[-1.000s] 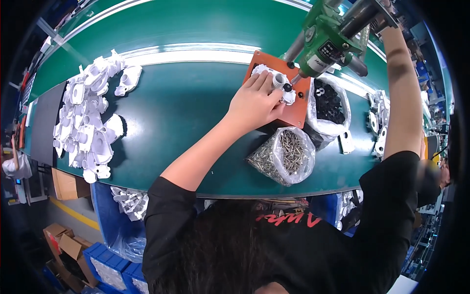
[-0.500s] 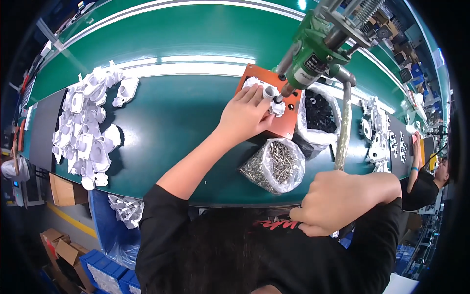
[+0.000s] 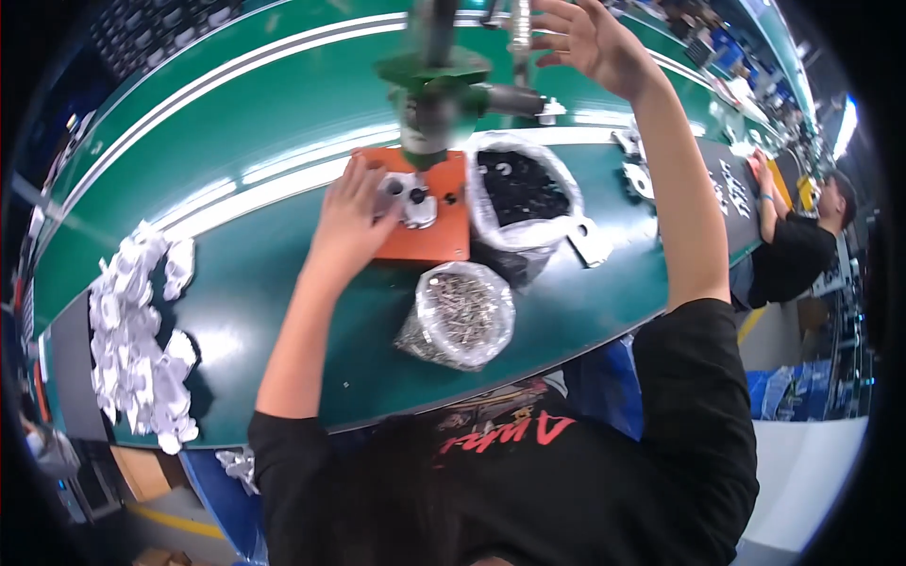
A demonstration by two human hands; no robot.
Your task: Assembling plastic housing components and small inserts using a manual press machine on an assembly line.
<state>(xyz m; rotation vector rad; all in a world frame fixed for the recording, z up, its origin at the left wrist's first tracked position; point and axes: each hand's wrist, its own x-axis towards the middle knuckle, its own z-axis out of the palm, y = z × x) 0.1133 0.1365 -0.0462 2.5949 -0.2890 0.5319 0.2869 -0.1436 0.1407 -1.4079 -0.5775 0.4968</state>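
Observation:
A white housing part [image 3: 416, 209] lies on the orange fixture block [image 3: 425, 247], with a dark round piece showing in it. My left hand [image 3: 347, 222] grips the part's left end, its thumb at the near edge and its fingers over the far left side. Above the block hangs the blurred green head of a press [image 3: 429, 99]. Beside its raised lever [image 3: 520, 42], my right hand [image 3: 599, 47] is open with fingers spread. Whether the fingertips touch the lever is hard to tell.
A bag of black pieces [image 3: 519, 193] stands right of the block, and a bag of metal pins or screws [image 3: 464, 311] sits nearer me. White housings [image 3: 137, 340] are heaped at left. A flat white part [image 3: 589, 241] lies right. A co-worker [image 3: 802, 226] sits far right.
My right hand has gone from low near my body up to the far side, letting go of the lever, which now points upward. The view has turned. My left hand stays at the housing.

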